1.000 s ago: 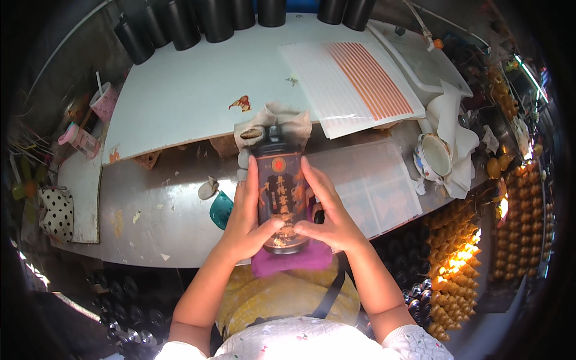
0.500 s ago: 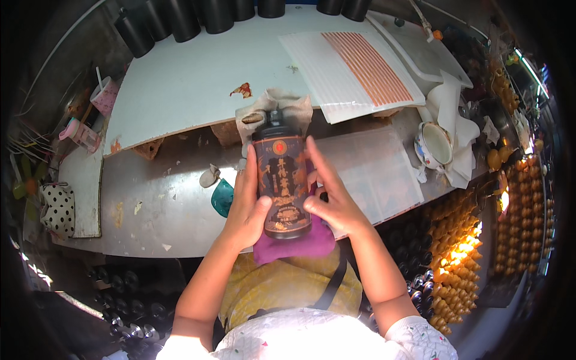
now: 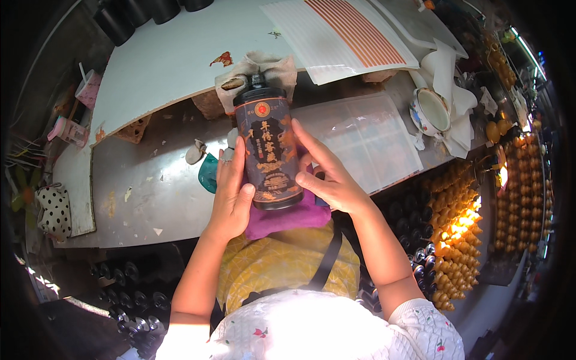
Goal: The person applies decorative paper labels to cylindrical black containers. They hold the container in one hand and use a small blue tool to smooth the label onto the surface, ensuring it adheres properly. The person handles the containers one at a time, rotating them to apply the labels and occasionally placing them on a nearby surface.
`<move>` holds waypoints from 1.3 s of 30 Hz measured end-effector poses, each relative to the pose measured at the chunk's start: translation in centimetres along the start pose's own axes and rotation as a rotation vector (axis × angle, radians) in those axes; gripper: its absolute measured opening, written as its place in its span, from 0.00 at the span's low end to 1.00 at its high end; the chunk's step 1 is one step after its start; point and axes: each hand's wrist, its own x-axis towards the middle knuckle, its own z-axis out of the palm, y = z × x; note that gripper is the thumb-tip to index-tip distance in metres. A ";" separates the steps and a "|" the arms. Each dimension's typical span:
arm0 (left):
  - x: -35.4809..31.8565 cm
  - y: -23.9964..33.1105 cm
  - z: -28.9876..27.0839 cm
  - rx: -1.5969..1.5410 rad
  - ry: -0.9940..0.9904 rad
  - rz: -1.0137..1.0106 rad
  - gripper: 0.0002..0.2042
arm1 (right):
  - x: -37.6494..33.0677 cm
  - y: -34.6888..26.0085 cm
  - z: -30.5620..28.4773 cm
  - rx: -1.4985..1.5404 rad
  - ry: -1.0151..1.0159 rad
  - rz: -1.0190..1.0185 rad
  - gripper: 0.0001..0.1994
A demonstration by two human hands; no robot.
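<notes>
A black bottle point(image 3: 273, 180) with an orange-and-gold decorated label lies between my two hands, its narrow neck pointing away from me. My left hand point(image 3: 231, 207) is against its left side, fingers stretched along the label and thumb near the base. From the right, my right hand point(image 3: 333, 183) presses it with thumb and fingers. Beneath its base is a purple cloth pad point(image 3: 288, 223) at my lap. The neck lies in front of a crumpled greyish cloth point(image 3: 283, 67). Beside my left hand is a teal scraper-like piece point(image 3: 207, 173), partly hidden.
Sheets with orange stripes point(image 3: 354, 33) lie on the raised pale board point(image 3: 174, 72), with black bottles point(image 3: 114, 23) at the back. Clear film sheets point(image 3: 366, 141) and an enamel bowl point(image 3: 429, 113) are at right. Racks of gold pieces point(image 3: 453, 240) stand lower right; pink cups point(image 3: 71, 131) are left.
The whole view has shifted, with the bench appearing higher and further left. Both hands still hold the bottle; its label now looks sharper and its axis slightly more tilted.
</notes>
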 end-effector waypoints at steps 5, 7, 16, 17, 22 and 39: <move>-0.2 0.2 0.1 -0.056 0.023 -0.035 0.36 | 0.1 -0.4 -0.2 -0.010 -0.010 -0.045 0.45; 0.4 -0.2 0.0 -0.007 0.010 -0.011 0.37 | 0.3 -0.7 -0.1 -0.073 -0.020 -0.076 0.46; 1.2 -1.2 0.6 -0.165 0.044 -0.074 0.42 | 0.3 -0.5 -0.1 -0.069 0.001 -0.044 0.48; 1.5 -1.1 0.8 -0.183 0.053 -0.070 0.43 | 0.3 -0.5 -0.1 -0.079 -0.005 -0.054 0.48; 1.6 -0.2 0.2 -0.233 0.023 -0.126 0.46 | 0.4 -0.3 -0.3 -0.119 -0.026 -0.076 0.50; 3.6 0.6 0.3 -0.272 0.104 -0.101 0.50 | 3.1 -0.4 0.2 -0.318 0.067 -0.175 0.55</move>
